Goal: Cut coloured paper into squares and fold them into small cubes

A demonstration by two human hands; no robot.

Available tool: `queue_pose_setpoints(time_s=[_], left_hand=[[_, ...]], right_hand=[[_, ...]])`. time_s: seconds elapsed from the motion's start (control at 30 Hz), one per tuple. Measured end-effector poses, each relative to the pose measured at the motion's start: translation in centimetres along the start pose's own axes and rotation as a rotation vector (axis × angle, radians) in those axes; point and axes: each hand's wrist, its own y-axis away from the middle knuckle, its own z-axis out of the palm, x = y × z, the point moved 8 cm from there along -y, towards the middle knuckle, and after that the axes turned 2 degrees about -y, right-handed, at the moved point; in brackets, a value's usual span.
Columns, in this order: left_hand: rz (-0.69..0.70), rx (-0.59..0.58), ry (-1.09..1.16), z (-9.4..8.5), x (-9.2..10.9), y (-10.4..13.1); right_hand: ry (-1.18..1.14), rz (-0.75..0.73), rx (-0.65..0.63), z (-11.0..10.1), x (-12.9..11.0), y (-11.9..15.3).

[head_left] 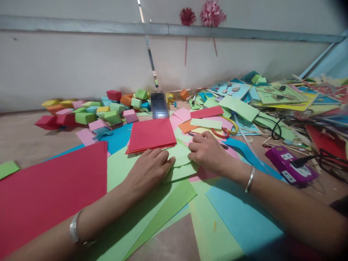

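Note:
A pale green piece of paper (181,171) lies between my hands, with an uneven folded or torn edge along its middle. My left hand (152,165) is closed at its left end, thumb and fingers pressed together on the paper. On the other end my right hand (207,151) pinches with curled fingers; the fingertips are partly hidden. Just beyond my left hand rests a stack of red and other coloured square sheets (152,134). Near my right hand lie scissors with red and yellow handles (221,132) and a pale green strip (206,123). Larger green sheets (119,174) spread underneath.
A big red sheet (67,192) covers the left, a blue sheet (241,210) the right front. Many folded paper cubes (85,117) sit at the back left. A purple power strip (290,165) with a black cord stands right. Paper flowers (213,14) hang on the wall rail.

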Motion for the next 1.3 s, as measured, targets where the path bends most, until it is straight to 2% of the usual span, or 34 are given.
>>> queue_pose_setpoints(time_s=[0.1,0.23,0.4,0.47,0.57,0.73,0.87,1.03,1.13,1.3], left_hand=[[0.028,0.017,-0.061,-0.2,0.4,-0.1],[0.03,0.025,-0.066,-0.3,0.6,-0.2],[0.029,-0.057,-0.102,-0.2,1.1,-0.2],[0.015,-0.12,-0.132,0.0,1.2,0.0],[-0.062,-0.28,-0.197,0.4,0.9,0.3],[-0.103,-0.525,-0.22,0.9,1.1,0.5],[-0.147,-0.646,-0.202,0.9,1.2,0.6],[-0.294,-0.75,-0.178,0.4,-0.1,1.8],[-0.408,-0.702,-0.161,-0.9,-1.1,2.0],[-0.438,-0.385,-0.268,-3.5,-1.7,0.9]], right_hand=[[0.04,-0.016,-0.038,0.1,-0.8,0.0],[0.059,-0.041,-0.012,0.2,-2.2,0.0],[0.066,-0.01,-0.111,0.8,-2.9,0.2],[0.083,0.036,-0.153,0.9,-2.8,0.4],[0.135,0.081,-0.183,0.9,-2.7,0.9],[0.213,0.083,-0.199,1.0,-2.8,1.4],[0.235,0.094,-0.251,1.1,-3.1,1.4],[0.205,0.083,-0.272,1.3,-3.4,1.4],[0.169,0.096,-0.262,1.4,-2.9,1.3],[0.068,0.157,-0.235,1.3,-1.7,1.0]])
